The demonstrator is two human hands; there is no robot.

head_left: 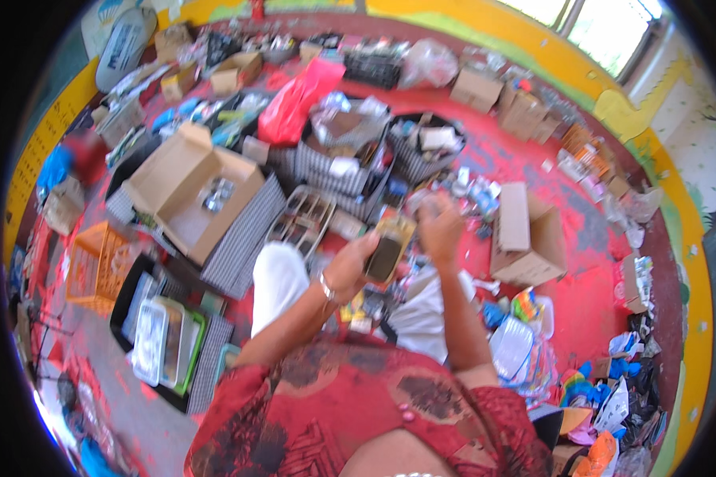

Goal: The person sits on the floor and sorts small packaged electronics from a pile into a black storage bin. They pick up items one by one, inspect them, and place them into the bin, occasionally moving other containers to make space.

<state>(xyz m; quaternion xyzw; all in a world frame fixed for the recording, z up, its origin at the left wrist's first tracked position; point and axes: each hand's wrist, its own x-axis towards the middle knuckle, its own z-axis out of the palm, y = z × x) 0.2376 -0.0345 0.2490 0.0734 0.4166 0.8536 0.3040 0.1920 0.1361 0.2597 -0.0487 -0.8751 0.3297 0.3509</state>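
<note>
Fingers of the left hand (350, 266) were wrapped around a flat packet (388, 250), held up at the middle. Right hand (440, 230), at one o'clock, was blurred, so its grip cannot be told. It looked light and stiff, best held by its edges.

Two hands — left hand (350, 266), right hand (440, 230) (one orange crate (95, 266)).

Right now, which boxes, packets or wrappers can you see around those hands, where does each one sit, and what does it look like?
Flat packet: held in the left hand, rectangular, dark face, yellowish edge.
Open cardboard box: far left of the hands, brown, flaps spread, shiny items inside.
Cardboard box: just right of the right hand, brown, flap up.
Red plastic bag: further back, glossy, slumped.
Clear lidded tray: lower right, rounded rectangle.
</note>
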